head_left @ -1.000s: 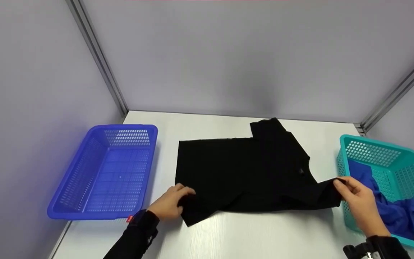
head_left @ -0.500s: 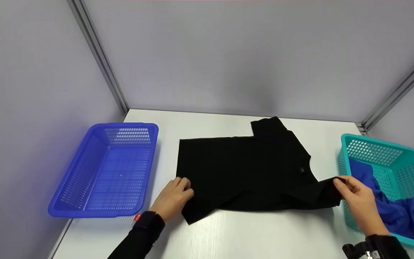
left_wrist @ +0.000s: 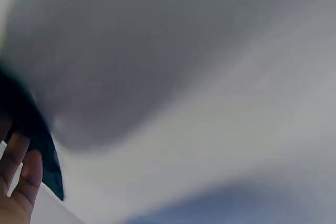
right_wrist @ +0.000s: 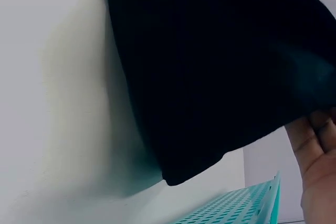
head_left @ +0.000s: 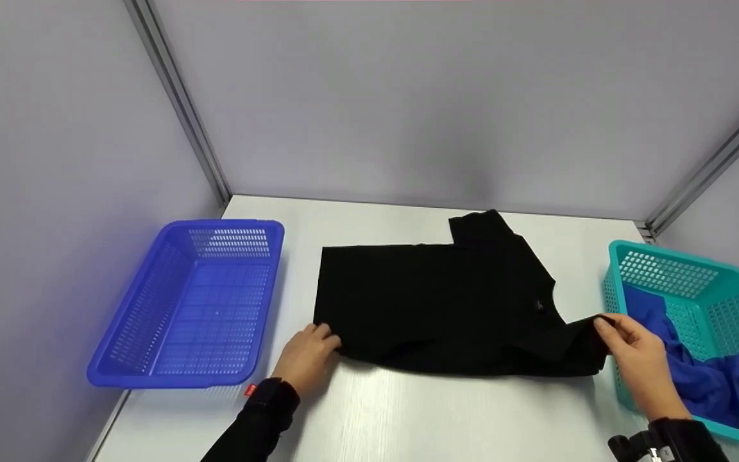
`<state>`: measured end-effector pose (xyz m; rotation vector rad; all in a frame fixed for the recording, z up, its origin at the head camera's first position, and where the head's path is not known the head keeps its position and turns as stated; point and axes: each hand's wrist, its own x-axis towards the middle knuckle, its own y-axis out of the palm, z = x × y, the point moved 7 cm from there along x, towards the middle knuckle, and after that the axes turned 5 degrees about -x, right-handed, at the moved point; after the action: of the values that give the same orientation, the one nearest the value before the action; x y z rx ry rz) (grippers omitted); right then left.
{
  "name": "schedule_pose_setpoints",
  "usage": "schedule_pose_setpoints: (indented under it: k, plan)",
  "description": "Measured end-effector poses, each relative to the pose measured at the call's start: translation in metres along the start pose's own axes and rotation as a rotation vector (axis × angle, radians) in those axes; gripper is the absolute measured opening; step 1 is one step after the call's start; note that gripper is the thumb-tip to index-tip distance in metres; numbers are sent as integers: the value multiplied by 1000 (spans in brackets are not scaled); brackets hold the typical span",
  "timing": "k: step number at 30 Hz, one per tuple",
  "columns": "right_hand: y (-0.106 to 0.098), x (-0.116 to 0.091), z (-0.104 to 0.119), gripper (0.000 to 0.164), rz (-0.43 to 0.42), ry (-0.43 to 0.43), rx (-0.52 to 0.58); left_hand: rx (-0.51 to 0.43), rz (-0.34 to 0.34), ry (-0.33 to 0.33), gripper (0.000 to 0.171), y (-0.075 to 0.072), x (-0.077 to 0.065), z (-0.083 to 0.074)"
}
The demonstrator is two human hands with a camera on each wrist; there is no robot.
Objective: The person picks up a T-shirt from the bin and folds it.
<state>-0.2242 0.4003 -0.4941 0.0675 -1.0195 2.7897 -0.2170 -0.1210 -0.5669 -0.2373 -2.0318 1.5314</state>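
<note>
"On the table (head_left: 421, 417), what's changed with our black shirt (head_left: 421, 295)?"
"Its near-left corner no longer sticks out; our left hand (head_left: 308, 359) pinches that end, our right hand (head_left: 645, 369) the other, so we have both."
"Our baskets?"
"The green basket (head_left: 684, 255) holds blue cloth (head_left: 713, 388); the blue basket (head_left: 215, 301) sits left."

On the left, the left hand (left_wrist: 25, 186) is gripping a dark cloth (left_wrist: 31, 121), the palm being partly cut off by the view's left and near edges. 2 fingers are showing clearly, and part of a 3rd is showing beyond them. The cloth is curving past the fingers and ending in a point just to their right. A pale worktop (left_wrist: 173, 163) is filling most of the view, a broad grey shadow (left_wrist: 121, 77) covering its far left part. Nearer, a bluish patch (left_wrist: 226, 208) is appearing, too blurred to identify.
</note>
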Motion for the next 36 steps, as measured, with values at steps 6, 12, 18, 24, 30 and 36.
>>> schedule_pose_setpoints:
  k: [6,12,18,24,30,36]
  plan:
    - [1,2,-5,46,-12,12,13,-172,-79,-86,11,-15,5,8]
    - [4,5,-10,47,18,54,33,-326,130,-145,14,-4,-1,7]
    - [5,4,-8,48,31,60,24,-234,163,-95,10,4,-8,2]
    - [7,4,-11,49,47,76,23,-197,75,-86,12,2,-8,-1]
    - [8,2,-15,51,53,98,39,-169,15,-4,8,-1,-4,-10]
    - [7,2,-13,51,48,69,34,-219,-209,67,13,-20,5,-16]
